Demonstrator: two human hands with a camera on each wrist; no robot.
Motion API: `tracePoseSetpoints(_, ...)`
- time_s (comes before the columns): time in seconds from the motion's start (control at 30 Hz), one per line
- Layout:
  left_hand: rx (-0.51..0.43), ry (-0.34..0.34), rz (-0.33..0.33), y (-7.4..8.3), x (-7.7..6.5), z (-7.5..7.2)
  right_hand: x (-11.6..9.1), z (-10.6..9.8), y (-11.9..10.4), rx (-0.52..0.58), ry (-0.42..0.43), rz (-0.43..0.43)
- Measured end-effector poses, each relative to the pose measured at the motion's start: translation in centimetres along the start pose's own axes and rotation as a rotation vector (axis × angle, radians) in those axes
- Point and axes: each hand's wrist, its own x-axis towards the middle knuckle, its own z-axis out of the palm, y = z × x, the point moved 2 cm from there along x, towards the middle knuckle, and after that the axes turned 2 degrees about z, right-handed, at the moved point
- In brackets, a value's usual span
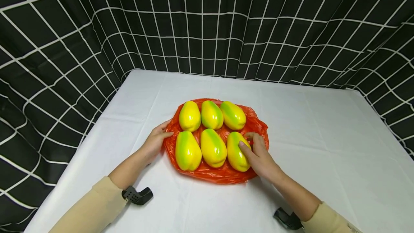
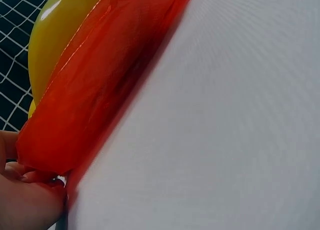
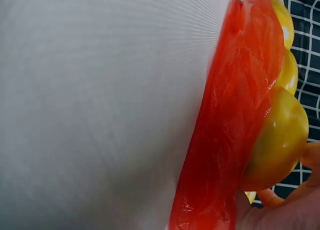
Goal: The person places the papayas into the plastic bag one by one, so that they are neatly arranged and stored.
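Note:
Several glossy yellow-green papayas (image 1: 213,148) lie in two rows on a red plastic bag (image 1: 223,178) with its edge bunched up around them. At the bag's left edge, my left hand (image 1: 155,142) pinches the plastic, thumb on top; the left wrist view shows the red plastic (image 2: 85,120) between thumb and fingers. My right hand (image 1: 263,157) grips the front-right papaya (image 1: 237,154), its thumb across the top and its fingers at the far right side. In the right wrist view, that papaya (image 3: 280,140) rises above the red plastic (image 3: 225,125).
A white cloth (image 1: 323,161) covers the table under the bag. Black curtains with a white grid (image 1: 207,28) hang behind the table and at both sides. Black devices (image 1: 139,195) are strapped to both wrists.

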Motion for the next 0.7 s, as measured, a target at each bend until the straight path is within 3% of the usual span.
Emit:
tracePoseSetpoints(0.27, -0.056, -0.003, -0.027, 0.5, -0.1, 0.0, -0.8, -1.8, -1.3, -0.117, 0.028, -0.105)
tracePoseSetpoints(0.4, -0.008, -0.016, -0.043, 1.6, -0.1, -0.1, -0.2, -4.0, -2.4, -0.174, 0.044, -0.125)
tracePoseSetpoints(0.7, 0.143, -0.026, 0.072, 5.2, 0.4, -0.2, 1.6, -7.7, -3.6, -0.294, 0.102, -0.152)
